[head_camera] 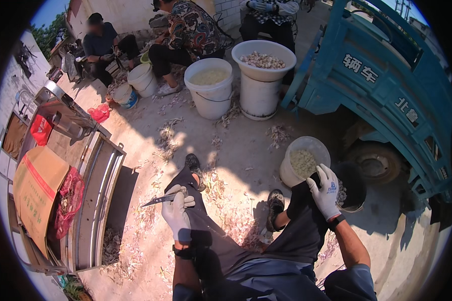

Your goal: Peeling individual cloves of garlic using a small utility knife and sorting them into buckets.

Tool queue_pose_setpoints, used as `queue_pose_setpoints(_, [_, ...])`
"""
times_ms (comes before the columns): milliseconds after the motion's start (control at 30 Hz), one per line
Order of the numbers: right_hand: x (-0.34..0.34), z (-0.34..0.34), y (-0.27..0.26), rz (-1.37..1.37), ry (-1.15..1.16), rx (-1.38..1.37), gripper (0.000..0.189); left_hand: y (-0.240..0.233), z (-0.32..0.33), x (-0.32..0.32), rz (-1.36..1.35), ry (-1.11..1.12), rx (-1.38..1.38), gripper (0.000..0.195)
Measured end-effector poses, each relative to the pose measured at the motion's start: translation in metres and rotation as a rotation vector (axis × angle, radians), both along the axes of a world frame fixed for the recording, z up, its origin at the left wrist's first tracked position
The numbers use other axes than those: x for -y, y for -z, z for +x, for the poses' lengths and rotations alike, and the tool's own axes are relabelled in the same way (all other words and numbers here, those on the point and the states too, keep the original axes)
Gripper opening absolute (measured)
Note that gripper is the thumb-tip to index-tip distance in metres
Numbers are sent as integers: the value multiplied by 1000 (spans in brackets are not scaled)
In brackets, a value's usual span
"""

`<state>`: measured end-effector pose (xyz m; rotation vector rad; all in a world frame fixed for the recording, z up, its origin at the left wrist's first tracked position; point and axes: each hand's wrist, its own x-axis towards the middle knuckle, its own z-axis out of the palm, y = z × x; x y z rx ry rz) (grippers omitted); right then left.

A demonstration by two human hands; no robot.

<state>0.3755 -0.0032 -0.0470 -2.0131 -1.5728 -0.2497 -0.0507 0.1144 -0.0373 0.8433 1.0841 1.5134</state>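
My left hand (pixel 177 214), in a whitish glove, is closed on a knife (pixel 159 200) above my left thigh; its dark blade points left. A small pale piece by the fingers is too unclear to name. My right hand (pixel 325 192), gloved too, rests on my right knee with its fingers spread and nothing seen in it. Just beyond that knee stands a white bucket (pixel 286 169) with peeled garlic cloves (pixel 303 162) inside. A black bucket (pixel 352 184) beside my right hand holds pale pieces, partly hidden by the hand.
Ahead stand a white bucket (pixel 211 101) of cloves in liquid and a basin (pixel 263 75) of unpeeled garlic on another bucket. A blue-green cargo vehicle (pixel 376 79) is at right, a metal cart (pixel 86 203) at left. Garlic skins (pixel 226 203) litter the ground. Several people sit farther off.
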Motion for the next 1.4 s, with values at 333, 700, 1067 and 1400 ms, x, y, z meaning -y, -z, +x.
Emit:
queue_pose_setpoints(333, [0, -1, -1, -5, 4, -9, 51, -3, 2, 1, 1, -10, -24, 33])
queue_pose_setpoints(700, [-2, 1, -3, 2, 5, -5, 53, 0, 2, -1, 0, -17, 47, 32])
queue_pose_setpoints(1067, [2, -2, -2, 14, 6, 10, 51, -4, 2, 3, 30, 4, 73, 32])
queue_pose_setpoints(1400, [0, -2, -3, 22, 5, 9, 51, -3, 2, 0, 29, 37, 101, 31])
